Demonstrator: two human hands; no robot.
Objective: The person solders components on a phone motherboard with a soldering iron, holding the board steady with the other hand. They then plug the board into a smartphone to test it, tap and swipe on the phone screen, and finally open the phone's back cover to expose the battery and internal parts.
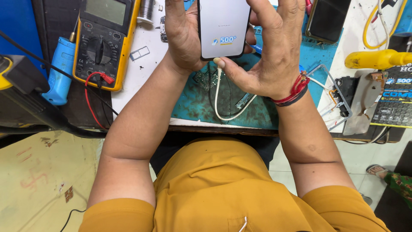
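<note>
A smartphone (223,28) with a lit white screen is held upright at the top centre of the head view, over a teal work mat (197,101). My left hand (182,36) wraps around its left edge and back. My right hand (274,56) holds its right side, thumb tip pressed at the phone's bottom edge where a white cable (219,96) plugs in. The cable loops down over the mat. A red and black thread band (294,91) circles my right wrist.
A yellow multimeter (105,38) with red and black leads lies at the left, beside a blue tool (59,71). Another dark phone (328,19) lies at the top right. A yellow-handled tool (375,59), a metal bracket (339,101) and a printed box (395,103) sit at the right.
</note>
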